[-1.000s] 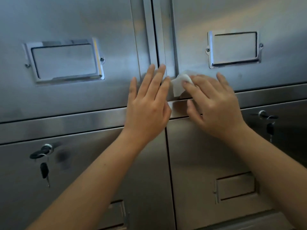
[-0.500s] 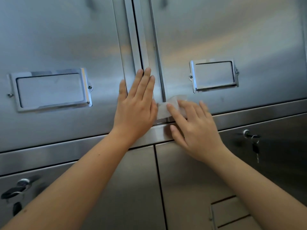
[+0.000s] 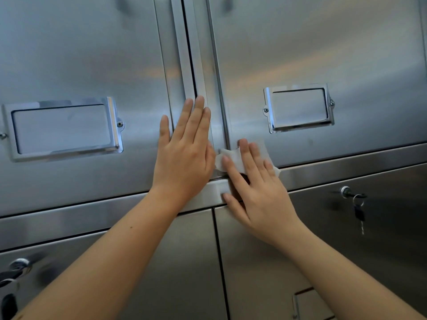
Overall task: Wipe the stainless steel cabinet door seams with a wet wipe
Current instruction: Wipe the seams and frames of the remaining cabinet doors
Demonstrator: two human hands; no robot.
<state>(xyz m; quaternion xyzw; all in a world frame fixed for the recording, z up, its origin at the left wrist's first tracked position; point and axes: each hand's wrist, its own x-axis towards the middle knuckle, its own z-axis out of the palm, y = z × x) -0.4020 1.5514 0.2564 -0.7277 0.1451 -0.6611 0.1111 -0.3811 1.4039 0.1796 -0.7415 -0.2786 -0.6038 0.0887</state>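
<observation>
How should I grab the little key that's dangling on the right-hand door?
Pinch the hanging key by its dark head, thumb and finger on either side, coming from the front and slightly below. It dangles freely from a ring under the lock, blade pointing down, so the head looks like the widest part, and nothing blocks it there.

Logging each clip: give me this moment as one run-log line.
step: seam wipe | right hand: presses wet wipe on right door lower corner, beside middle seam | left hand: flat on cabinet
</observation>
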